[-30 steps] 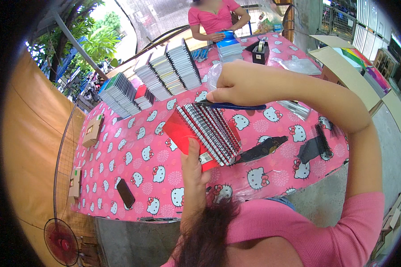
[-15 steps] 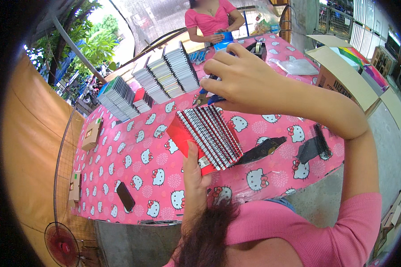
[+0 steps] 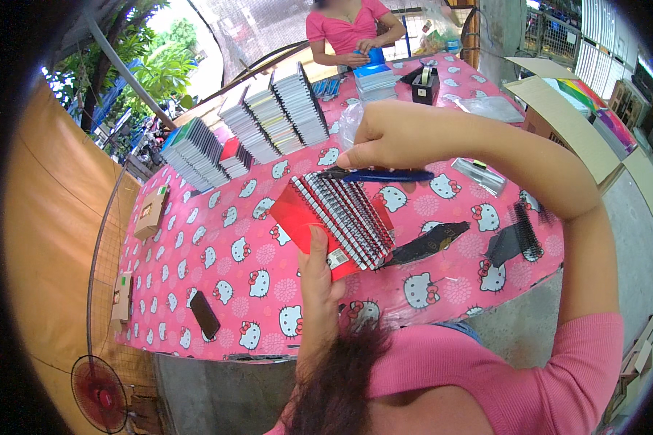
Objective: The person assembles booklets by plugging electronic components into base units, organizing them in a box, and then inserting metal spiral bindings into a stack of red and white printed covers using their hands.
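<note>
My left hand (image 3: 318, 268) is closed round a stack of spiral notebooks (image 3: 345, 217) with red covers, thumb on the front cover and the coiled spines turned up. Above the stack's far end, my right hand (image 3: 392, 138) is bent into a fist round blue-handled pliers (image 3: 388, 175). Their dark jaws are at the upper ends of the spines; whether they grip a wire I cannot tell. Beyond my right fingers shows some crumpled clear plastic (image 3: 350, 122). A black strip (image 3: 432, 243) lies on the table to the right of the notebooks.
Tall notebook stacks (image 3: 268, 116) line the table's far left. Across the table, a person (image 3: 348, 32) in pink handles blue-covered notebooks (image 3: 375, 83) beside a tape dispenser (image 3: 425, 87). A phone (image 3: 204, 315), small cartons (image 3: 151, 212), black coils (image 3: 526, 230) and an open carton (image 3: 559, 123) surround the work.
My right hand has lowered and turned into a tighter fist, bringing the pliers' handle into sight. The notebooks have shifted slightly in my left hand. The person opposite has moved their hands.
</note>
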A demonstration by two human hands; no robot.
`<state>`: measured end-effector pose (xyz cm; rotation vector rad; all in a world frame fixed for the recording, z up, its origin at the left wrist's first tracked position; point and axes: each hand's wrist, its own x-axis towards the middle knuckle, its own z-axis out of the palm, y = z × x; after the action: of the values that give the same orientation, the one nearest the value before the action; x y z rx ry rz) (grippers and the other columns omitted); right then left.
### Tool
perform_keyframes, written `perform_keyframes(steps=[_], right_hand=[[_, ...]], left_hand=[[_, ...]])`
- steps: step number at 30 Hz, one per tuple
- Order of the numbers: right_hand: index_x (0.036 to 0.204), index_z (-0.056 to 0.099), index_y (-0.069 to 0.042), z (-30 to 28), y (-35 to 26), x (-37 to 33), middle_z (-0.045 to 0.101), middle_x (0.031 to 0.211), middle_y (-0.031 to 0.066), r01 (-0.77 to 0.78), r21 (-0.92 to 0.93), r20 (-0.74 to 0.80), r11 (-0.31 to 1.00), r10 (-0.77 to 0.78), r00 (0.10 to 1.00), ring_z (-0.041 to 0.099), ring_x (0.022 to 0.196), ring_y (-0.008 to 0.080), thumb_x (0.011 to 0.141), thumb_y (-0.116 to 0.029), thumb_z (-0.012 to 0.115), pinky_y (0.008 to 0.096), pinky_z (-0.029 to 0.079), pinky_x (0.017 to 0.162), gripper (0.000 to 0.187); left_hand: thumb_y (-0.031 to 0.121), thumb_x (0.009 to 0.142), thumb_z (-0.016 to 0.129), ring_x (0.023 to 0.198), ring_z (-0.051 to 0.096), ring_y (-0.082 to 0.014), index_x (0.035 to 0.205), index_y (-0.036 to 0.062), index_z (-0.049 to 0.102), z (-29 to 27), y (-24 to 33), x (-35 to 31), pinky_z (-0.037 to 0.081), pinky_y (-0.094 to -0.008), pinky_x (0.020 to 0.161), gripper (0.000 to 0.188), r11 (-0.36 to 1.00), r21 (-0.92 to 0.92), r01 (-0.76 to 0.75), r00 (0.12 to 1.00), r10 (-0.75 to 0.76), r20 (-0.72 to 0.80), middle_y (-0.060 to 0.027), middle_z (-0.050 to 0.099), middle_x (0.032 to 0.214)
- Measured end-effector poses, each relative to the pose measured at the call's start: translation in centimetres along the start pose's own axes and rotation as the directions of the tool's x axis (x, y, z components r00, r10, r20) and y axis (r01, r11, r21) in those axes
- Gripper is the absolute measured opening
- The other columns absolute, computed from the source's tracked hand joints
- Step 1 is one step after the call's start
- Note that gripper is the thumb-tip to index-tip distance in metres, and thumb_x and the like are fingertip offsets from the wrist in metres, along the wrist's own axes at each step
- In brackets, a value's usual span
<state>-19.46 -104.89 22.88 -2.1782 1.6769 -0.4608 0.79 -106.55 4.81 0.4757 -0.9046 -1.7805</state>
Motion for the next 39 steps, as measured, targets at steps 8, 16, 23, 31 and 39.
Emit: perform_keyframes(steps=[8,16,23,31,39], right_hand=[[0.081,0.066,-0.004,1.6,1.6,-1.1,0.062,0.081,0.0115,0.305,-0.6,-0.329,0.74,-0.575,0.749,0.061,0.083,0.0267,0.076,-0.036,0.068,0.041,0.047,0.074,0.032],[0.084,0.067,-0.009,1.4,1.8,-0.9,0.06,0.088,0.008,0.337,-0.686,-0.299,0.645,-0.672,0.677,0.058,0.094,0.0245,0.072,-0.033,0.071,0.0384,0.046,0.079,0.028],[0.069,0.065,-0.001,-0.1,0.0,-1.1,0.061,0.066,0.0121,0.219,-0.369,-0.223,0.903,-0.315,0.923,0.062,0.065,0.027,0.078,-0.034,0.066,0.0396,0.049,0.06,0.034],[0.069,0.063,0.002,1.0,-0.1,-1.2,0.059,0.06,0.0139,0.127,-0.257,-0.09,0.958,-0.155,0.984,0.06,0.06,0.0272,0.086,-0.035,0.061,0.0366,0.049,0.059,0.04],[0.083,0.063,-0.009,2.1,1.7,-1.0,0.058,0.086,0.0049,0.277,-0.779,-0.32,0.563,-0.737,0.595,0.057,0.092,0.0232,0.068,-0.032,0.074,0.0359,0.043,0.083,0.03]], left_hand=[[0.04,0.092,0.052,0.099,0.063,-0.0208,0.122,0.0065,0.051,0.3,0.2,-0.4,0.052,-0.0393,0.086,0.045,0.982,-0.139,0.124,0.992,-0.128,-0.019,-0.0087,0.062,0.115],[0.039,0.092,0.053,0.1,0.063,-0.0208,0.124,0.0076,0.05,0.6,0.5,-0.5,0.052,-0.0396,0.087,0.044,0.981,-0.142,0.131,0.991,-0.124,0.058,-0.0078,0.062,0.114],[0.034,0.091,0.057,0.096,0.063,-0.0201,0.123,0.0035,0.047,0.4,0.0,-0.3,0.053,-0.0373,0.082,0.045,0.998,-0.037,0.046,0.999,-0.047,-0.018,-0.0093,0.062,0.111],[0.028,0.09,0.061,0.093,0.062,-0.018,0.122,0.0035,0.044,0.5,-0.2,0.1,0.055,-0.0351,0.078,0.043,0.999,0.035,-0.024,0.997,0.027,-0.068,-0.0092,0.059,0.109],[0.035,0.091,0.056,0.094,0.064,-0.0195,0.122,0.0029,0.047,0.3,0.1,-0.6,0.053,-0.0364,0.081,0.046,0.998,0.016,0.057,0.996,-0.056,-0.066,-0.0096,0.062,0.112]])
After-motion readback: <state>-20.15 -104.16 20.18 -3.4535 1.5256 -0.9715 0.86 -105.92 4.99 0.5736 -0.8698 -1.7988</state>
